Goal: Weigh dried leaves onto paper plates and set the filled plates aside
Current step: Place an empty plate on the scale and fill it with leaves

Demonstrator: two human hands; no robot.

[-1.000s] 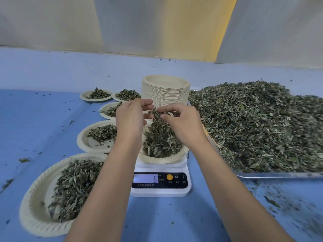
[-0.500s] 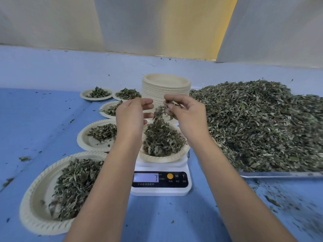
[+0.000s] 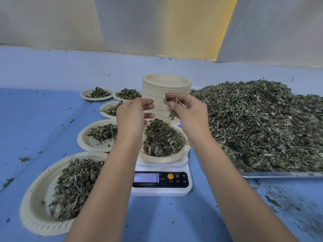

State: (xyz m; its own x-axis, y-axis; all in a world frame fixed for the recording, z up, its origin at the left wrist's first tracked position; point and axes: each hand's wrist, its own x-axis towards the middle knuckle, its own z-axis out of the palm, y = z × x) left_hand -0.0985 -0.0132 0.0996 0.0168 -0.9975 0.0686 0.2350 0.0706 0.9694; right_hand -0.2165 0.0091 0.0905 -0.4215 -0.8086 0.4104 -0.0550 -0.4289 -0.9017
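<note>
Head view: right hand pinches a tuft of dried leaves above the far edge of the plate on the scale. Left hand, loose-fingered and empty, hovers just beside it. Leaf pile lies rightward, filled plates leftward on the blue counter; pale walls stand behind.

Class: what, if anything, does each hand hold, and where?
The right hand pinches a tuft of dried green leaves by its top, in its fingers; the left hand holds nothing.
</note>
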